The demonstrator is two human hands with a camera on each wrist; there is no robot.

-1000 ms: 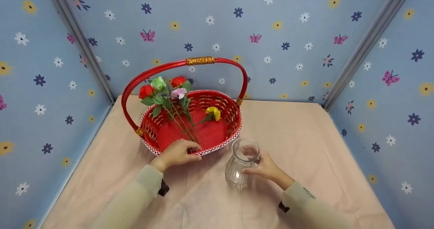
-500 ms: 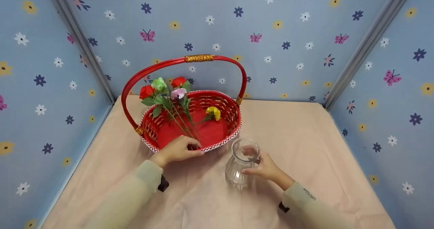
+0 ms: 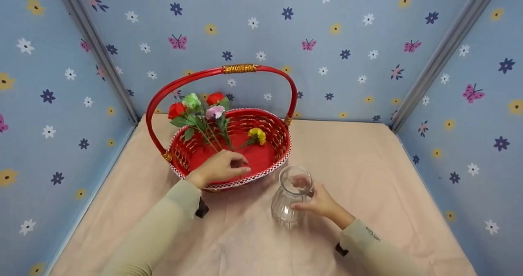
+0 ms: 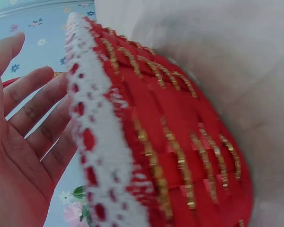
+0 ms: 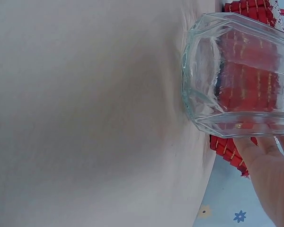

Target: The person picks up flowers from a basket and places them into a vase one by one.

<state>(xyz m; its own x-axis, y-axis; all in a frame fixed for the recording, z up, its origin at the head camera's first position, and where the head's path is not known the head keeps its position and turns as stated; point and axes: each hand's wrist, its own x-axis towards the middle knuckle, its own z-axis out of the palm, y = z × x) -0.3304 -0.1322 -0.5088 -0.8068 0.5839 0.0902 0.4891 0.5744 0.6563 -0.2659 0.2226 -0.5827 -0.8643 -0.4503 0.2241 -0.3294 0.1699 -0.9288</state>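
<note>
A clear glass vase (image 3: 286,208), faceted at the base and round-mouthed, stands upright on the cloth-covered bench (image 3: 359,165), near the woven red basket (image 3: 261,155); the right hand's (image 3: 322,204) fingers curl round it. The left hand (image 3: 222,167), fingers loosely spread, is at the basket's lace-trimmed near rim.

Site type: small booth-type enclosure; blue flower-and-butterfly-print panels (image 3: 261,34) bound the far, left and right sides; grey metal posts (image 3: 98,51) stand at both far corners; pale peach cloth (image 3: 347,157) covers the work surface.
</note>
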